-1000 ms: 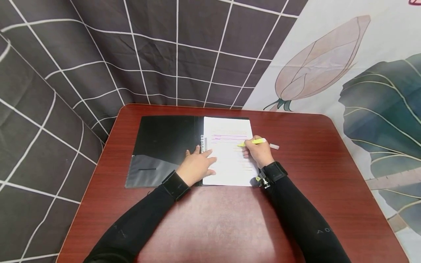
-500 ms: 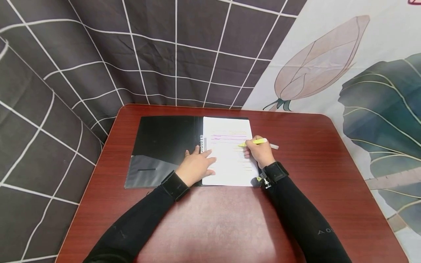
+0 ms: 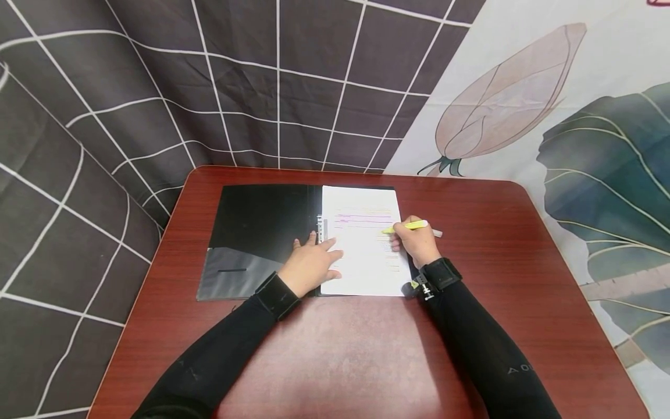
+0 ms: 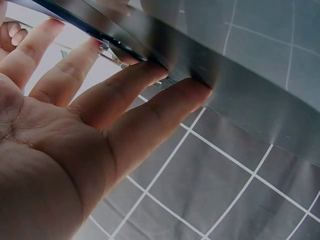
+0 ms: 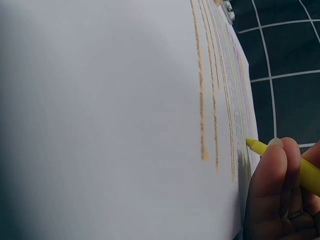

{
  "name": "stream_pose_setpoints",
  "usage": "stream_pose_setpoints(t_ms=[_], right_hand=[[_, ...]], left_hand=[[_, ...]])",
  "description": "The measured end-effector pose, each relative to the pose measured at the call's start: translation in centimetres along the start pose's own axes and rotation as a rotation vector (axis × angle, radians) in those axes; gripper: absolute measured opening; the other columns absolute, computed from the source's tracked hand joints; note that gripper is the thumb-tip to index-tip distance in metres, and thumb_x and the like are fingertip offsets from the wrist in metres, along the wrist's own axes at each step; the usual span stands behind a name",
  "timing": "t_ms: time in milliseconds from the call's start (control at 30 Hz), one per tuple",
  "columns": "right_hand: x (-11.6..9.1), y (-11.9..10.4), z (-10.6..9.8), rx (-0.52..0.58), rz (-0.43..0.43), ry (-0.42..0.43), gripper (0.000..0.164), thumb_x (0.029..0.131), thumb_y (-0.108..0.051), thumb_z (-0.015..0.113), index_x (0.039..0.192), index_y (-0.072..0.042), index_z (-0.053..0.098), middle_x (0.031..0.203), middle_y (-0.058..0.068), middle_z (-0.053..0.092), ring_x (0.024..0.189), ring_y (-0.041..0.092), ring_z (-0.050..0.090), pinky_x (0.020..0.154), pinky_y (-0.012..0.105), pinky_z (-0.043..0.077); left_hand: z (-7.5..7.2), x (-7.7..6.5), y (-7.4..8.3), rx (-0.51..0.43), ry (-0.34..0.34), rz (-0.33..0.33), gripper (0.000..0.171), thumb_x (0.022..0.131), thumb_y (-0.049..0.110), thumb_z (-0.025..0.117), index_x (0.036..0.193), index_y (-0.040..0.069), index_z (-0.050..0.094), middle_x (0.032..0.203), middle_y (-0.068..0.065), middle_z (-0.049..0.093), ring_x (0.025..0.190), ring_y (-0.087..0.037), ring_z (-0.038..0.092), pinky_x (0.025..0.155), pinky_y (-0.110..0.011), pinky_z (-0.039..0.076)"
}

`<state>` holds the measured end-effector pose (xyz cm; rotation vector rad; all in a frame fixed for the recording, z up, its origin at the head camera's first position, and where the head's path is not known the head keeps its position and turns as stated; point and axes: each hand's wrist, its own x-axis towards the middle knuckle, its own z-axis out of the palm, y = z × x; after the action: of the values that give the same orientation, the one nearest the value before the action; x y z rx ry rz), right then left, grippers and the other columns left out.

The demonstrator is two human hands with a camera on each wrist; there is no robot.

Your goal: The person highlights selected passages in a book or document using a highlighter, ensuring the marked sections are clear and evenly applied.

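Note:
A white printed sheet (image 3: pixel 361 262) lies on the right side of an opened black ring binder (image 3: pixel 267 212). It carries purple, yellow and orange lines. My right hand (image 3: pixel 419 244) pinches a yellow highlighter (image 3: pixel 417 224) like a pen, its tip at a line of text in the upper half of the page. In the right wrist view the tip of the highlighter (image 5: pixel 311 176) meets the paper (image 5: pixel 125 125) beyond the orange strokes. My left hand (image 3: pixel 307 265) rests with fingers spread across the binder's spine and the sheet's left edge; it holds nothing.
A thin white stick-like piece (image 3: pixel 437 233) pokes out from behind the right hand. The binder's left cover has a grey pocket (image 3: pixel 230 282). Everything lies on a reddish-brown wooden table (image 3: pixel 471 203), with a grey checked cloth (image 3: pixel 235 75) behind it.
My right hand has slid the highlighter a short way to the right along the line. The left hand keeps its place on the binder.

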<state>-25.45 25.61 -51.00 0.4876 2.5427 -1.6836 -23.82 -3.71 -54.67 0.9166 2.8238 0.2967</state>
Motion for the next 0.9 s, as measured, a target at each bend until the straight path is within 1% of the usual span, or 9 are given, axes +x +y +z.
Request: stream_pose_setpoints(t_ms=[167,367,533,767,900], right_hand=[[0.0,0.0,-0.2,0.014,0.005,-0.005,0.01,0.104,-0.012,0.064,0.1,-0.005,0.059,0.077,0.002,0.07,0.059,0.007,0.066,0.061,0.02,0.061],[0.0,0.0,-0.3,0.037,0.014,-0.005,0.01,0.104,-0.011,0.063,0.099,-0.005,0.058,0.077,0.002,0.071,0.058,0.007,0.066,0.06,0.02,0.061],[-0.1,0.0,-0.5,0.042,0.012,0.002,0.009,0.104,-0.011,0.063,0.101,-0.004,0.059,0.078,0.003,0.071,0.058,0.007,0.066,0.061,0.02,0.062],[0.2,0.5,-1.1,0.048,0.035,0.014,0.011,0.105,-0.013,0.064,0.102,-0.005,0.058,0.078,0.002,0.072,0.058,0.007,0.067,0.061,0.02,0.063],[0.3,0.7,-1.4,0.048,0.042,0.027,0.013,0.105,-0.015,0.065,0.1,-0.006,0.056,0.077,0.002,0.071,0.058,0.007,0.066,0.06,0.02,0.061]], left_hand=[[-0.3,-0.1,0.1,-0.02,-0.011,-0.004,0.062,0.103,0.053,0.082,0.159,0.031,0.068,0.176,-0.007,0.056,0.158,-0.065,0.048,0.115,-0.09,0.043],[-0.6,-0.3,0.1,-0.046,-0.012,0.0,0.062,0.103,0.05,0.083,0.159,0.028,0.069,0.176,-0.009,0.056,0.158,-0.066,0.046,0.115,-0.091,0.041],[-0.6,-0.2,0.1,-0.031,-0.007,0.002,0.061,0.103,0.05,0.083,0.159,0.029,0.069,0.175,-0.009,0.057,0.157,-0.065,0.048,0.115,-0.09,0.043],[-0.2,-0.1,-0.1,-0.017,-0.002,0.005,0.062,0.103,0.052,0.082,0.159,0.03,0.069,0.175,-0.008,0.057,0.157,-0.064,0.049,0.114,-0.09,0.044],[0.0,0.0,-0.1,-0.008,-0.007,0.007,0.062,0.103,0.054,0.081,0.159,0.031,0.068,0.175,-0.007,0.057,0.158,-0.063,0.049,0.114,-0.089,0.045]])
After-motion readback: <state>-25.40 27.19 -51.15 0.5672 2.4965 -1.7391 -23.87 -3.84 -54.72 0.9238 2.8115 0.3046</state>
